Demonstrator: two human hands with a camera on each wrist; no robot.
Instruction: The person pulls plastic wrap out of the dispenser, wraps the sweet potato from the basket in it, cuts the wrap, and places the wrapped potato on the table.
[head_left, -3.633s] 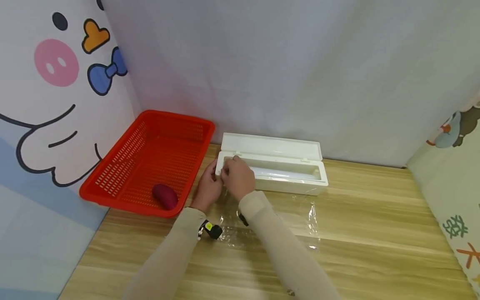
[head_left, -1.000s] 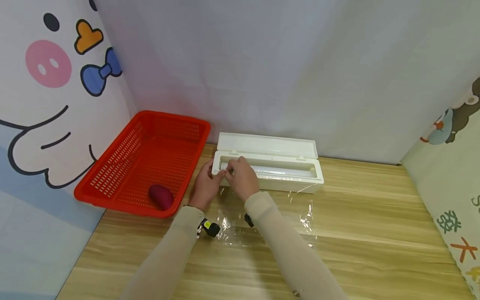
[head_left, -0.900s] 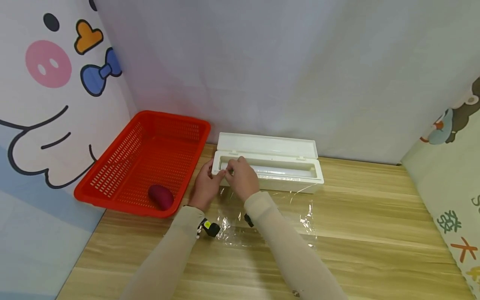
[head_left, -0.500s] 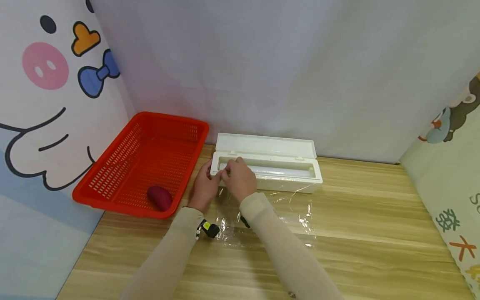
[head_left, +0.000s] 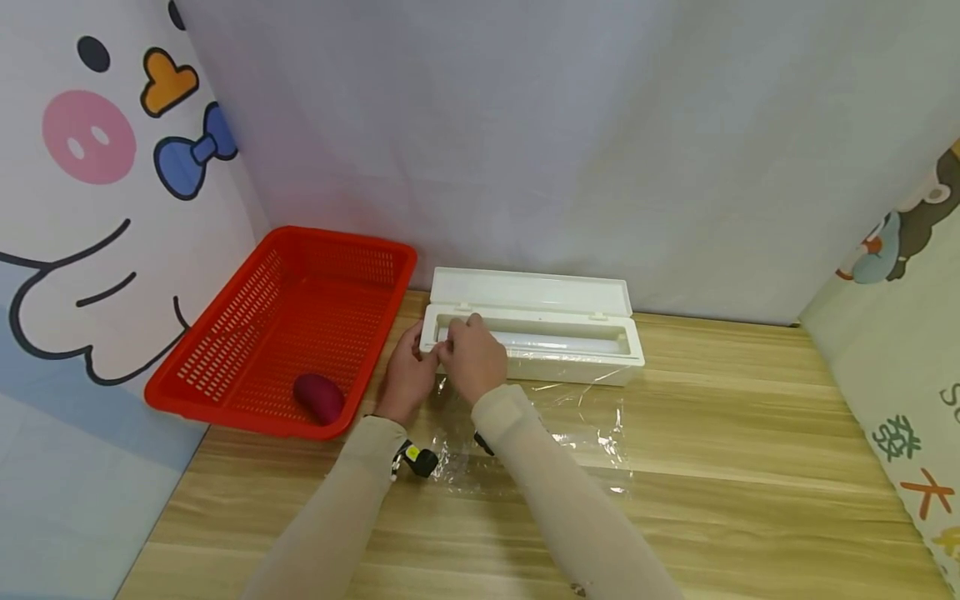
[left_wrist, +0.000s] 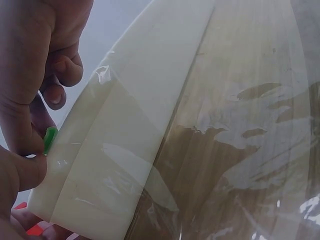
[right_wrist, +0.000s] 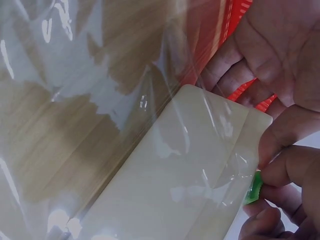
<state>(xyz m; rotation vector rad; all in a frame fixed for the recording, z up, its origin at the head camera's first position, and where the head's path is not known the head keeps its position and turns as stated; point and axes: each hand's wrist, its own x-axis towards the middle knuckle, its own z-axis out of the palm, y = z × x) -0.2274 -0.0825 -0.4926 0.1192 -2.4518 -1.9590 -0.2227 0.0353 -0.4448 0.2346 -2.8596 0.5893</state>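
A white cling film dispenser [head_left: 570, 368] lies at the back of the table, its lid [head_left: 532, 292] flipped back and a film roll [head_left: 562, 342] inside. Clear film [head_left: 592, 437] runs from it over the front and onto the tabletop. My left hand [head_left: 407, 382] grips the dispenser's left end, fingers round the end and thumb by the front top edge. My right hand [head_left: 474, 358] pinches a small green slide cutter [right_wrist: 255, 187] on that edge, close against the left thumb. In the head view the fingers hide the cutter.
A red plastic basket [head_left: 405, 287] stands left of the dispenser, with a dark purple-red oblong item [head_left: 319, 397], perhaps a sweet potato, inside. A pale curtain [head_left: 525, 150] hangs close behind. Printed panels flank the wood-grain table [head_left: 750, 467].
My right hand has shifted slightly left along the dispenser's front edge, towards the left thumb. The left hand keeps its grip on the end. The head view has shifted a little.
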